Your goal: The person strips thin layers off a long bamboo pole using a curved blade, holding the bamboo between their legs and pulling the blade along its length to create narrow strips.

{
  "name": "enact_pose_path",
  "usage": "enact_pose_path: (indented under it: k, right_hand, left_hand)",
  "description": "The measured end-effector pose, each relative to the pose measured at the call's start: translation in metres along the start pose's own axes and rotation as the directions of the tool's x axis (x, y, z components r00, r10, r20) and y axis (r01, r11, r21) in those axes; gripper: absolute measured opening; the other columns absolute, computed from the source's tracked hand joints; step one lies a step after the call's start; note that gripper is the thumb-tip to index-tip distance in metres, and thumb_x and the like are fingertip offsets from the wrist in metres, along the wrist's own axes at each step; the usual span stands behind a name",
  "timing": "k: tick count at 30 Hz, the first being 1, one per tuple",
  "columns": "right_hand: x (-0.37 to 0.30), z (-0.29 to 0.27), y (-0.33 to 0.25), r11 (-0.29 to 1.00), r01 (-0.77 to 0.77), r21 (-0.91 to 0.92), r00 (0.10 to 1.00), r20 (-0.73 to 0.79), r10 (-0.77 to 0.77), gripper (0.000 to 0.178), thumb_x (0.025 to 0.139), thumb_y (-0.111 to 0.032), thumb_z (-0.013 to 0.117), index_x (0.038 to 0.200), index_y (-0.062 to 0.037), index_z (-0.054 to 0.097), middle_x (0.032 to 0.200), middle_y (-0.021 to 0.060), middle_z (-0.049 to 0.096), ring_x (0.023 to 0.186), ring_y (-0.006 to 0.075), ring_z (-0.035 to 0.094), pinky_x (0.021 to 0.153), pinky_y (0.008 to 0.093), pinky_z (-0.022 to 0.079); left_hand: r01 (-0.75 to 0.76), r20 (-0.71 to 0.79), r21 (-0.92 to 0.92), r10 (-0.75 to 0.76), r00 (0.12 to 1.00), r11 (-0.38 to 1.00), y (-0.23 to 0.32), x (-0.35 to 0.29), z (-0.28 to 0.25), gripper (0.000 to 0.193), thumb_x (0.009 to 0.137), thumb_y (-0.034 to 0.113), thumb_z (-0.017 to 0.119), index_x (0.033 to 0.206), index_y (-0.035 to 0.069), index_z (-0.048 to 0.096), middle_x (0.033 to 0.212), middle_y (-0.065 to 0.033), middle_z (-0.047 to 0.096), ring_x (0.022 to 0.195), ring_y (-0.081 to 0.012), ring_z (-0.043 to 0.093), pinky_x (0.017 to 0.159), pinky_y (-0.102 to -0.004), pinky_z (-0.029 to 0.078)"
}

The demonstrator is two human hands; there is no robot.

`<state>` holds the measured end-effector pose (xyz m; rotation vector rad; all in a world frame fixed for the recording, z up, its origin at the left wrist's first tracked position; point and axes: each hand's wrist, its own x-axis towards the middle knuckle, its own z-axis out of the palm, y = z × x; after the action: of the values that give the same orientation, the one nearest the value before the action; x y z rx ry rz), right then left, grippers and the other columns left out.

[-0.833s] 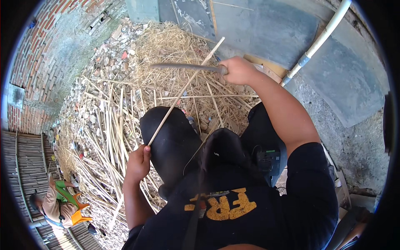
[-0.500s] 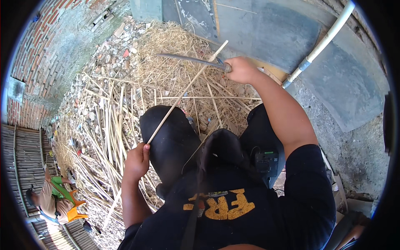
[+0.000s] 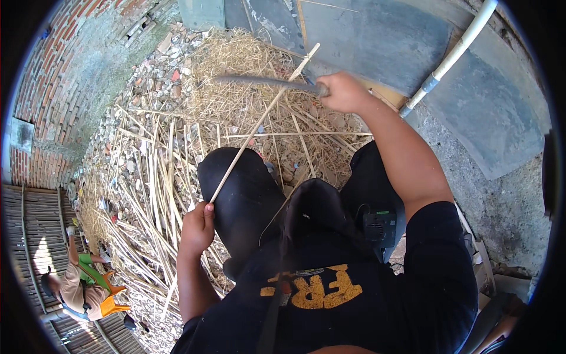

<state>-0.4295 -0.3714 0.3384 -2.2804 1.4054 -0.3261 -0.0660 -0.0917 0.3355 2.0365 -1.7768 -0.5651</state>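
My left hand (image 3: 197, 229) pinches the near end of a long, thin bamboo strip (image 3: 250, 137) beside my left knee. The strip slants up and away to the right, its far end split or frayed and wider. My right hand (image 3: 344, 93) is wrapped round the handle of a machete (image 3: 250, 80) with a long, slightly curved, dark blade. That blade points left and crosses the strip near its far end, blurred by motion. Whether the edge touches the strip I cannot tell.
Many loose bamboo strips (image 3: 159, 186) lie on rubble to the left. Fine shavings (image 3: 236, 62) are heaped ahead. Grey panels (image 3: 377, 44) and a white pipe (image 3: 460, 50) stand at the right. A co-worker (image 3: 79, 289) sits on an orange chair (image 3: 112, 302) at lower left.
The strip's far end has shifted a little farther away, and the machete blade with my right hand has moved slightly left along it. The co-worker's arm is now stretched out farther.
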Motion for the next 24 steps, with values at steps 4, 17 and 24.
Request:
enact_pose_path:
  k: [4, 17, 24]
  right_hand:
    - [0.008, 0.010, 0.018, 0.998, 0.055, 0.039, 0.994, 0.088, -0.058, 0.030, 0.078, -0.017, 0.067, 0.106, -0.0073, 0.069, 0.082, 0.0191, 0.068, 0.076, 0.0320, 0.067, 0.072, 0.0419, 0.052]
    - [0.008, 0.002, 0.019, 0.995, 0.060, -0.077, 0.998, 0.037, -0.057, 0.035, 0.074, -0.020, 0.070, 0.107, -0.0073, 0.069, 0.090, 0.0197, 0.070, 0.085, 0.0370, 0.067, 0.076, 0.0456, 0.052]
    - [0.013, -0.005, 0.092, 0.967, -0.202, 0.157, 0.933, -0.271, 0.238, 0.029, 0.077, -0.024, 0.068, 0.101, -0.0079, 0.069, 0.085, 0.0194, 0.069, 0.084, 0.0382, 0.067, 0.076, 0.0458, 0.052]
  left_hand:
    - [-0.040, 0.006, 0.034, 0.040, 0.999, 0.999, -0.002, 0.001, 0.003, 0.036, 0.105, 0.026, 0.048, 0.081, 0.000, 0.054, 0.062, -0.0228, 0.055, 0.059, -0.0449, 0.056, 0.055, -0.0481, 0.041]
    - [0.012, 0.042, -0.011, -0.012, 0.999, 1.000, -0.005, -0.004, -0.004, 0.039, 0.105, 0.028, 0.047, 0.079, 0.000, 0.054, 0.059, -0.0211, 0.053, 0.055, -0.0418, 0.054, 0.054, -0.0452, 0.041]
    - [-0.011, 0.072, 0.040, 0.008, 0.997, 0.999, -0.007, -0.011, -0.013, 0.042, 0.106, 0.030, 0.044, 0.080, -0.001, 0.055, 0.060, -0.0207, 0.054, 0.055, -0.0381, 0.054, 0.055, -0.0439, 0.042]
